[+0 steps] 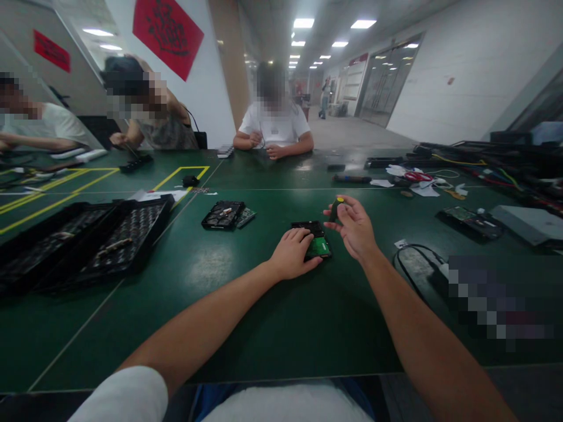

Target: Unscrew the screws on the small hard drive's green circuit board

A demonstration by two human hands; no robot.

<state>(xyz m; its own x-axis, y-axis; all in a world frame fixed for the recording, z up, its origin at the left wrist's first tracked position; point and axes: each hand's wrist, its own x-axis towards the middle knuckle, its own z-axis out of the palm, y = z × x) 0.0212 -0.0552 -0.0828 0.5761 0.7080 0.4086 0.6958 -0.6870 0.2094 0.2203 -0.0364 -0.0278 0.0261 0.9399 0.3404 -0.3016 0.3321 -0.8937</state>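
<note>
Smooth dark-green matting, crossed by thin pale lines and yellow tape, covers the tabletop [246, 305] and dully mirrors the ceiling lights of a long white corridor. Near the middle of the tabletop lies a flat, rectangular black hard drive [320, 246] with a glossy green circuit board facing up. The left hand [292, 253] rests palm-down on its near left corner, hiding part of the board. Its grip is loose, with the fingers laid over the drive rather than closed round it. The right hand [356, 231] hovers just beside the drive's right edge, its grip closed on a stubby black-handled screwdriver [335, 208] with a yellow-green end, pinched between thumb and fingertips.

Toward the left edge sit a second opened hard drive [223, 214], a loose green board [245, 217] just beside it, and black gridded plastic trays [118, 234]. A black cable [416, 264] loops toward the right edge. At the far edge a person in a white shirt [273, 126] sits with hands together.
</note>
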